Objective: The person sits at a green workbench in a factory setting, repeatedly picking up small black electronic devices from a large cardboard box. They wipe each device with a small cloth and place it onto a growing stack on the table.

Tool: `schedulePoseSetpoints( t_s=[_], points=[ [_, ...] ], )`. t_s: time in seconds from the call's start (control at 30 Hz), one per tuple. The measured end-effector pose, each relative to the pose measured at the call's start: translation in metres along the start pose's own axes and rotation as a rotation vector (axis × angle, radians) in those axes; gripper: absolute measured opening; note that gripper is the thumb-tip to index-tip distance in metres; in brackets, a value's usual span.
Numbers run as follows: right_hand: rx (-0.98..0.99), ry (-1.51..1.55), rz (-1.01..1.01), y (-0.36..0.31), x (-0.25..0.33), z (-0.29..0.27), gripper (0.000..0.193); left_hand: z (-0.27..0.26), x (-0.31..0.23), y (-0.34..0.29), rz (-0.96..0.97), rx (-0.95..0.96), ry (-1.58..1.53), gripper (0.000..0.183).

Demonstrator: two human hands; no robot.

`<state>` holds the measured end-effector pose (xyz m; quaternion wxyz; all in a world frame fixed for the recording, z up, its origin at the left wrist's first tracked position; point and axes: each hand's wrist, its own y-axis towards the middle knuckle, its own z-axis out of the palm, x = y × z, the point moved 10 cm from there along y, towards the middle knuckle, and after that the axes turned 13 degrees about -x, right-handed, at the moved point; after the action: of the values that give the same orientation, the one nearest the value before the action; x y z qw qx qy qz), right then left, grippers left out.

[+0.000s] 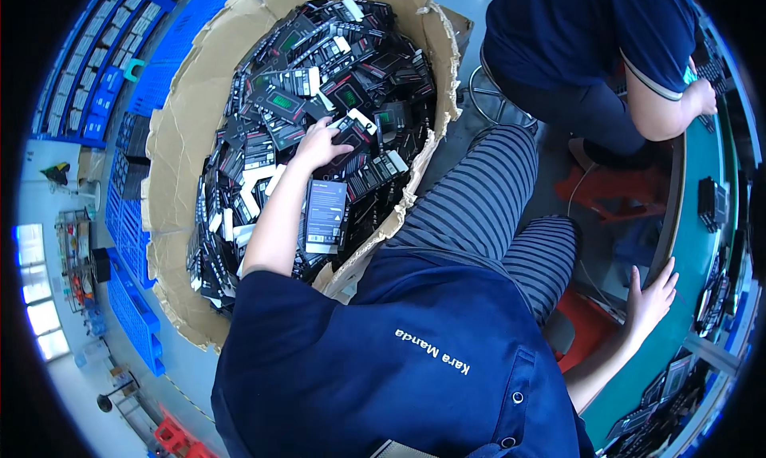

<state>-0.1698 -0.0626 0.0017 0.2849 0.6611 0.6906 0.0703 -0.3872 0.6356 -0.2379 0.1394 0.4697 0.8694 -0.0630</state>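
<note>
My left hand (321,147) reaches down into a large cardboard bin (177,159) full of flat black boxes. Its thumb and fingers are spread over a black box (356,132) with a white end flap, touching or just above it; I cannot tell which. Just below my wrist, a dark box (326,211) lies with its printed back up. My right hand (653,302) is out at the right, fingers stretched apart at the edge of a green worktable (630,386), with nothing in it.
A seated co-worker (590,35) in dark blue works at the table on the far right. Black items (712,203) lie along the tabletop. A red stool (610,193) is under the table. Blue plastic pallets (132,306) and racks (100,67) stand left of the bin.
</note>
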Motion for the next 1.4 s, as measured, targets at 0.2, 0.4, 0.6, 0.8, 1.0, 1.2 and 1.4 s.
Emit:
schedulePoseSetpoints(
  t_s=[0.2, 0.4, 0.6, 0.8, 1.0, 1.2, 1.4],
  points=[
    [-0.024, -0.085, 0.023, 0.013, 0.008, 0.000, 0.085, 0.073, 0.050, 0.016, -0.285, 0.350, -0.108, 0.144],
    [-0.057, -0.111, 0.006, 0.011, 0.003, 0.006, 0.084, 0.057, 0.044, -0.009, -0.255, 0.646, 0.135, 0.139],
    [-0.054, -0.139, 0.010, 0.009, 0.001, 0.006, 0.085, 0.035, 0.011, -0.021, -0.296, 0.561, -0.195, 0.102],
    [-0.033, -0.133, 0.011, 0.010, 0.003, 0.006, 0.085, 0.005, -0.019, -0.011, -0.024, 0.411, -0.076, 0.097],
    [-0.038, -0.123, -0.004, 0.013, 0.003, 0.008, 0.086, -0.080, -0.034, -0.001, -0.128, -0.056, -0.015, 0.089],
    [-0.034, -0.157, 0.000, 0.010, 0.003, 0.005, 0.086, -0.168, -0.054, -0.034, -0.337, -0.379, -0.447, 0.097],
    [-0.034, -0.150, 0.009, 0.011, 0.008, 0.001, 0.086, -0.088, -0.091, -0.111, -0.338, 0.177, -0.558, 0.079]
  ],
)
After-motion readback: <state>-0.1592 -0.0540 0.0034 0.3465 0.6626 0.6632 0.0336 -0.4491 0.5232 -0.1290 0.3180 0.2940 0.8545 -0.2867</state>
